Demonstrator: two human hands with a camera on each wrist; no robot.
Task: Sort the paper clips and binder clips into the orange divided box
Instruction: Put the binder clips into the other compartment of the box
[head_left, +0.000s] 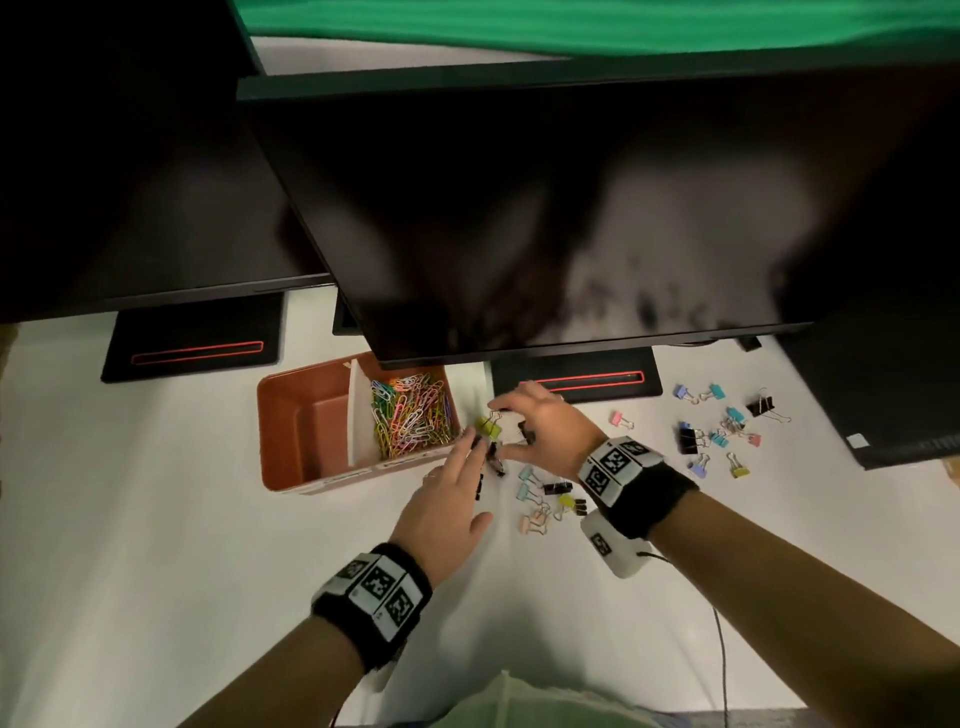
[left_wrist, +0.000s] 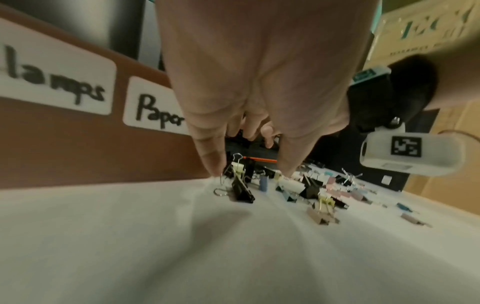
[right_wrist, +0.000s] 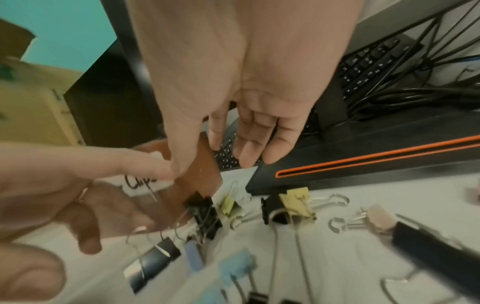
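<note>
The orange divided box (head_left: 291, 441) stands on the white cloth; its right compartment holds a heap of coloured paper clips (head_left: 410, 413), and its left one shows bare floor. Its front wall (left_wrist: 91, 148) carries labels reading "lamps" and "Paper". Just right of the box lies a small bunch of binder clips, a yellow one (head_left: 488, 427) and black ones (left_wrist: 242, 190). My left hand (head_left: 460, 467) reaches in with straight fingers (left_wrist: 215, 168) touching the cloth beside them. My right hand (head_left: 519, 426) arches over the bunch, its fingers (right_wrist: 246, 152) hanging relaxed above a black clip (right_wrist: 205, 214), holding nothing.
More binder clips lie below my right wrist (head_left: 550, 499) and scattered at the right (head_left: 727, 431). Two dark monitors overhang the table; their black bases (head_left: 192, 343) (head_left: 576, 382) sit behind the box and hands. A keyboard (right_wrist: 374, 63) and cables lie further back.
</note>
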